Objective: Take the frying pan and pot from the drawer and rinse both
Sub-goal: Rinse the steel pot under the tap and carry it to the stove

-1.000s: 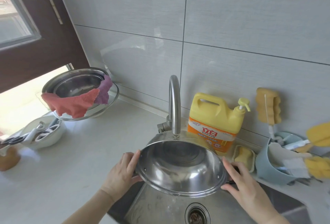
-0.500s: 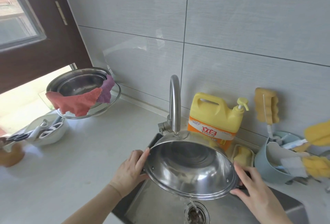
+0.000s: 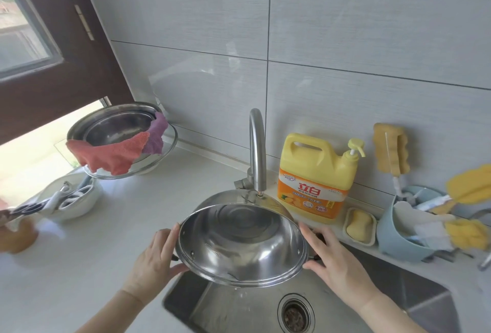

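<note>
Head view, pot: the steel pot (image 3: pixel 243 243) is held tipped over the sink (image 3: pixel 414 303), its open mouth turned toward the person and its far rim just under the tap (image 3: pixel 257 146) spout.
Head view, left grip: the left hand (image 3: pixel 154 261) has its fingers laid along the pot's left rim and its thumb hooked under the edge, holding the pot at that side.
Head view, right grip: the right hand (image 3: pixel 337 263) clasps the right rim, where a dark side handle shows just past the fingers; it too holds the pot.
Head view, beyond the grip: the drain (image 3: pixel 295 315) sits below and a little right of the hands; a yellow detergent jug (image 3: pixel 317 176) stands behind the right hand, a soap dish (image 3: pixel 360 225) just beside it.
Head view, far left of the grip: a steel basin (image 3: pixel 117 128) draped with a red cloth (image 3: pixel 106 156) rests on the worktop (image 3: pixel 79 266).
Change: half a second ago a thin stream ran off the pot's low lip into the drain; now only a few drops show below the rim, and the pot sits slightly more upright and nearer the tap.
Meaning, as a judgement: the rinse water looks poured out, so the pot's rinse is close to finished.
Frying pan: not visible here; whether it is already rinsed cannot be told.
Risk, as a judgement: wet steel held by the rims could slip.
</note>
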The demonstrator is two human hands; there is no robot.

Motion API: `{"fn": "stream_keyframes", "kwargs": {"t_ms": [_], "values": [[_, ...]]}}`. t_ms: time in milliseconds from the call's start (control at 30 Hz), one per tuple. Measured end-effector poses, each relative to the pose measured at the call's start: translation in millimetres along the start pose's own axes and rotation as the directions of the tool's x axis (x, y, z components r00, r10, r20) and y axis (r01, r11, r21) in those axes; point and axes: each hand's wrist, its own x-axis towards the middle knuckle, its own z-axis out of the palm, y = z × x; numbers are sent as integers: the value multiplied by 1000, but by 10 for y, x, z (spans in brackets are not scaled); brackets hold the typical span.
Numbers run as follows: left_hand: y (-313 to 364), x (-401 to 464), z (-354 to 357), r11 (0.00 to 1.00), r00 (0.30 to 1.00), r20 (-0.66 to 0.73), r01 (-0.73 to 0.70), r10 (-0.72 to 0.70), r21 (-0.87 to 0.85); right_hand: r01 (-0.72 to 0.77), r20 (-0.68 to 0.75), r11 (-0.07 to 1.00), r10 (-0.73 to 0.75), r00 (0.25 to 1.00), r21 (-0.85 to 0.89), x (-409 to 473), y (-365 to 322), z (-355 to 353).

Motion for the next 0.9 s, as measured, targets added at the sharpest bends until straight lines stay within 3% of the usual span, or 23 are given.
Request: {"fn": "stream_keyframes", "kwargs": {"t_ms": [167, 367, 533, 733, 900], "values": [[210, 158, 96, 999, 997, 73, -24, 27, -40, -34, -19, 998, 35, 999, 44, -257, 139, -143], [610, 423, 311, 975, 975, -14, -222, 223, 12, -197, 41, 978, 195, 980, 67, -754, 328, -420], [884, 588, 458, 943, 940, -79, -333, 331, -14, -228, -24, 972, 230, 973, 61, -1033, 404, -612], [900, 604, 528, 946, 946, -31, -324, 323, -24, -206, -37, 976, 209, 977, 75, -994, 363, -646], [676, 483, 409, 965, 963, -61, -263, 263, 7, -199, 48, 976, 195, 980, 94, -770, 336, -492]]}}
